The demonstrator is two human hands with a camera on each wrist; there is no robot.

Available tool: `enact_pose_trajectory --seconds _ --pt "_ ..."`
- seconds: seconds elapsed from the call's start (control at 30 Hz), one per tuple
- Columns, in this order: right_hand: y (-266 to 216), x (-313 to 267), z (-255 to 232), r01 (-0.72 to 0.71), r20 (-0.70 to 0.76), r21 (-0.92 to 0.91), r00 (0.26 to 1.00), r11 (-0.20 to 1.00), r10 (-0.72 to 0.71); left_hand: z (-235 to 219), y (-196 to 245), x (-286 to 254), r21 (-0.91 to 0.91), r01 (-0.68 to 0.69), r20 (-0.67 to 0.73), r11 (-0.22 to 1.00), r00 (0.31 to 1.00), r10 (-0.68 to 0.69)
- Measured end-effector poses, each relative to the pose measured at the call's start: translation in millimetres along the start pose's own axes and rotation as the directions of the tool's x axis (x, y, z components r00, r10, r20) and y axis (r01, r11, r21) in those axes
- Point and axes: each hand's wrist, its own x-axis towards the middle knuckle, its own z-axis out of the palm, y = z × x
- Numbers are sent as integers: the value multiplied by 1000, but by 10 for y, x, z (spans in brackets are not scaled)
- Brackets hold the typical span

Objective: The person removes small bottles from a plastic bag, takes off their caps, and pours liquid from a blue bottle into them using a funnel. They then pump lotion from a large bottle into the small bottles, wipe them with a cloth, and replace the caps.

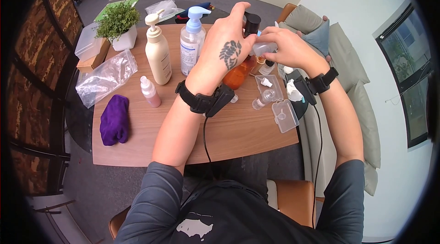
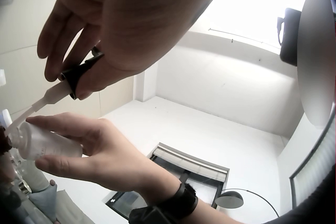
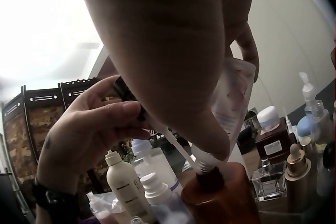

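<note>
My left hand (image 1: 224, 44) (image 2: 136, 19) (image 3: 89, 124) pinches a black pump top (image 2: 79, 77) (image 3: 125, 91) between thumb and fingers. A pale tube (image 2: 39, 104) (image 3: 181, 150) slants from it down to the mouth of a small frosted bottle. That bottle (image 1: 263, 48) (image 2: 47, 142) (image 3: 233, 95) is gripped by my right hand (image 1: 291, 49) (image 2: 118, 158) (image 3: 178, 40) and tilted, its neck at the opening of an amber bottle (image 1: 237, 78) (image 3: 223, 198). The amber bottle stands upright on the table; whether the necks touch cannot be told.
Left of the hands stand a blue-topped pump bottle (image 1: 190, 47), a cream pump bottle (image 1: 158, 53) and a small pink spray bottle (image 1: 150, 92). A purple cloth (image 1: 115, 120), plastic bag (image 1: 107, 79) and potted plant (image 1: 120, 24) lie further left; clear boxes (image 1: 285, 116) sit at the right edge.
</note>
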Motion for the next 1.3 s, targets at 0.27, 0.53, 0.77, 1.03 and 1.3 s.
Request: enact_pose_trajectory --seconds 0.27,0.53,0.77,1.03,1.3 --pt "48 -142 171 -26 -86 122 996 992 37 30 -18 9 -13 -3 20 1000 1000 3" --pt "-44 -362 175 -82 -269 182 954 980 129 34 -17 14 16 51 36 999 998 -51" --pt "-575 -1109 338 -96 -349 475 892 875 287 78 -57 22 -9 80 96 997 992 -79" --pt "-987 -1269 1383 -128 -266 639 888 759 374 176 -256 3 140 -16 206 990 979 -13" --pt "-1084 -1223 1591 -209 -203 619 889 757 411 211 -275 -10 200 29 307 979 947 -91"
